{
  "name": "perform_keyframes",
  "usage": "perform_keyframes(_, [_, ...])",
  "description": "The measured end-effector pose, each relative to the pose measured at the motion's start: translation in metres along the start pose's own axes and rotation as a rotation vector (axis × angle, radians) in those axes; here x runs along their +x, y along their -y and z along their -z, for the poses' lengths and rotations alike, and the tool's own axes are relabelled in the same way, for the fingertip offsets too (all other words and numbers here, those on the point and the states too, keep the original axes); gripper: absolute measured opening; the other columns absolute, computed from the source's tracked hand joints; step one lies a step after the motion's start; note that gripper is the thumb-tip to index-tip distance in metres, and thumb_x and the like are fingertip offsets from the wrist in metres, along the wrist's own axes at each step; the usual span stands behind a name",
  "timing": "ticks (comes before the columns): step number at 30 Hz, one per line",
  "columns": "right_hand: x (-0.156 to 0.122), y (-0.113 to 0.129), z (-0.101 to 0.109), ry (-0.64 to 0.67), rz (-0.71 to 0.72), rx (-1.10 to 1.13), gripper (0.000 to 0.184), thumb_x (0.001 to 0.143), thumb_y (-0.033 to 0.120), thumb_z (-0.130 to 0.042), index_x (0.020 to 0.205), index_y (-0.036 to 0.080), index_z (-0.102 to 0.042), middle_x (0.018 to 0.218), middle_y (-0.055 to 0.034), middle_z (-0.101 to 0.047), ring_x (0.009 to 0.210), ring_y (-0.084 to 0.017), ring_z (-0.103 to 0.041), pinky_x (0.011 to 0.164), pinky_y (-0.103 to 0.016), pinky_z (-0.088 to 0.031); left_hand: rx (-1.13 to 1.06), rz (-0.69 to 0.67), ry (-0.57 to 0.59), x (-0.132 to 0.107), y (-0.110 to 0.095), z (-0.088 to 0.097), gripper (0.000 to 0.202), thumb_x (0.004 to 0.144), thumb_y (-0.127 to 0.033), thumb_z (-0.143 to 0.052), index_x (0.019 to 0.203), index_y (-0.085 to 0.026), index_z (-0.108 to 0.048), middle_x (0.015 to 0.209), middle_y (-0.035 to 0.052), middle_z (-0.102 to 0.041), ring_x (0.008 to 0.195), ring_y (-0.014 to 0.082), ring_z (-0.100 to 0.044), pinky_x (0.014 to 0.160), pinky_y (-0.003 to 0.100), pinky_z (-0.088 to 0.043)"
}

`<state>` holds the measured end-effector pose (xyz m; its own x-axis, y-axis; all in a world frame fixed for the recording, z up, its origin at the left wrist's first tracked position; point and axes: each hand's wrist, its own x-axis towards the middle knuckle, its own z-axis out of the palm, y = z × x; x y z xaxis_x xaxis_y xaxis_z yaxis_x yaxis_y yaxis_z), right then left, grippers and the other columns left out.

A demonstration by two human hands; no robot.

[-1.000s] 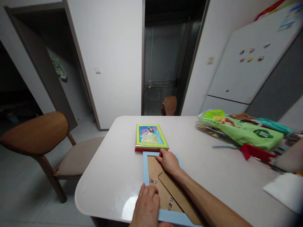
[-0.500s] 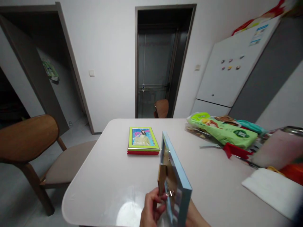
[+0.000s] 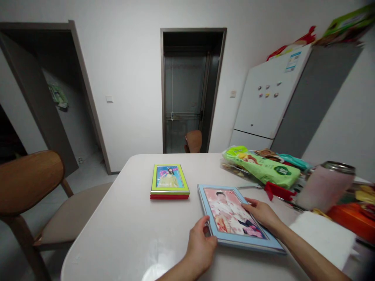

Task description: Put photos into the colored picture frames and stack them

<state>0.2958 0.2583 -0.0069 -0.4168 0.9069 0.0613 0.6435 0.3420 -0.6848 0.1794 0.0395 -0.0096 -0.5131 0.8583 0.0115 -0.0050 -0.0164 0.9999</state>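
Note:
A light blue picture frame (image 3: 238, 242) lies face up, tilted a little, low over the near right of the table; I cannot tell whether its whole back touches the top. Behind its glass is a pink photo. My left hand (image 3: 202, 242) grips the left edge near the close corner, thumb and fingers pinched round the rim. My right hand (image 3: 260, 214) holds the right edge, with fingertips reaching onto the glass. Farther left, a lime-green picture frame (image 3: 185, 178) rests on top of a red one (image 3: 170, 197), apart from both hands.
On the table's (image 3: 123, 226) right side are a green wipes pack (image 3: 263, 166), a red object (image 3: 279, 192), a pink jar with a metal lid (image 3: 325, 185) and a white cloth or pad (image 3: 325, 238). A wooden chair (image 3: 32, 183) stands at left.
The blue frame was upright on edge with its back and stand showing; now it is laid over, photo side up. My right hand has come from behind it to its right edge.

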Motion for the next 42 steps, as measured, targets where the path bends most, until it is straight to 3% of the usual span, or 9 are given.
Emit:
perform_keyframes(4, [0.024, -0.009, 0.003, -0.045, 0.031, -0.167, 0.044, 0.064, 0.032, -0.052, 0.1, 0.007, -0.06, 0.083, -0.013, -0.067, 0.081, -0.027, -0.06, 0.07, -0.033, -0.043, 0.065, -0.037, -0.058, 0.023, 0.016, -0.009, 0.055, 0.057, 0.004, -0.047, 0.11, -0.013, -0.051, 0.11, 0.0054, -0.057, 0.103, 0.0177, -0.05, 0.091, 0.025, -0.035])
perform_keyframes(8, [0.022, 0.004, -0.005, -0.09, 0.097, -0.296, 0.04, 0.068, 0.027, -0.047, 0.102, 0.007, -0.058, 0.09, -0.0165, -0.064, 0.084, -0.03, -0.058, 0.073, -0.038, -0.041, 0.072, -0.008, -0.11, 0.025, 0.019, 0.013, 0.054, 0.056, 0.002, -0.056, 0.107, -0.015, -0.053, 0.111, 0.0063, -0.056, 0.104, 0.0211, -0.048, 0.089, 0.029, -0.036])
perform_keyframes(14, [-0.008, 0.105, -0.072, -0.03, 0.535, -0.297, 0.037, 0.076, 0.028, -0.044, 0.11, 0.015, -0.05, 0.111, -0.0092, -0.055, 0.102, -0.018, -0.046, 0.088, -0.028, -0.031, -0.04, 0.12, -0.309, 0.044, 0.014, 0.08, 0.034, 0.074, -0.013, -0.056, 0.107, -0.013, -0.048, 0.109, 0.009, -0.053, 0.097, 0.0195, -0.051, 0.083, 0.033, -0.04])
perform_keyframes(19, [-0.036, 0.183, -0.131, 0.082, 0.784, -0.276, 0.028, 0.067, 0.021, -0.056, 0.095, 0.018, -0.056, 0.099, -0.0086, -0.057, 0.096, -0.02, -0.046, 0.082, -0.031, -0.032, -0.182, 0.155, -0.381, 0.047, 0.008, 0.115, 0.025, 0.083, -0.028, -0.048, 0.104, -0.014, -0.049, 0.1, 0.0051, -0.055, 0.083, 0.0165, -0.056, 0.071, 0.036, -0.047])
perform_keyframes(26, [-0.092, 0.178, -0.115, 0.213, 0.901, -0.196, 0.019, 0.066, 0.023, -0.056, 0.084, 0.018, -0.056, 0.093, -0.0062, -0.056, 0.089, -0.02, -0.048, 0.079, -0.032, -0.036, -0.345, -0.118, -0.417, 0.004, -0.014, 0.115, 0.034, 0.072, -0.036, -0.056, 0.098, -0.013, -0.056, 0.093, 0.0064, -0.063, 0.094, 0.0206, -0.056, 0.084, 0.03, -0.042])
perform_keyframes(31, [-0.123, 0.168, -0.073, 0.34, 0.506, 0.526, 0.048, 0.073, 0.045, -0.046, 0.115, 0.022, -0.042, 0.122, -0.0096, -0.044, 0.113, -0.023, -0.038, 0.091, -0.041, -0.031, -0.119, -0.282, -0.364, -0.05, -0.034, 0.095, 0.038, 0.075, -0.026, -0.054, 0.111, -0.013, -0.049, 0.108, 0.0105, -0.058, 0.102, 0.023, -0.052, 0.087, 0.032, -0.041])
perform_keyframes(35, [-0.144, 0.17, -0.04, 0.437, 0.104, 1.126, 0.057, 0.075, 0.056, -0.033, 0.125, 0.031, -0.028, 0.124, -0.0064, -0.045, 0.111, -0.024, -0.043, 0.086, -0.044, -0.037, 0.445, -0.773, -0.221, -0.072, -0.038, 0.085, 0.046, 0.076, -0.017, -0.046, 0.122, -0.015, -0.037, 0.118, 0.0146, -0.05, 0.106, 0.0233, -0.048, 0.085, 0.034, -0.044])
perform_keyframes(38, [-0.159, 0.162, -0.026, 0.457, -0.073, 1.271, 0.061, 0.072, 0.055, -0.04, 0.127, 0.031, -0.027, 0.117, -0.0062, -0.052, 0.102, -0.026, -0.05, 0.084, -0.044, -0.039, 0.804, -1.1, -0.184, -0.078, -0.031, 0.082, 0.039, 0.079, -0.023, -0.043, 0.117, -0.015, -0.042, 0.103, 0.0144, -0.061, 0.098, 0.0227, -0.055, 0.081, 0.032, -0.047])
perform_keyframes(42, [-0.168, 0.139, -0.03, 0.504, -0.233, 1.193, 0.07, 0.068, 0.037, -0.054, 0.129, 0.026, -0.021, 0.104, -0.0071, -0.061, 0.091, -0.026, -0.058, 0.08, -0.041, -0.043, 1.031, -1.087, -0.189, -0.091, -0.015, 0.081, 0.026, 0.081, -0.025, -0.046, 0.106, -0.025, -0.051, 0.091, 0.0049, -0.067, 0.084, 0.0177, -0.063, 0.067, 0.021, -0.052])
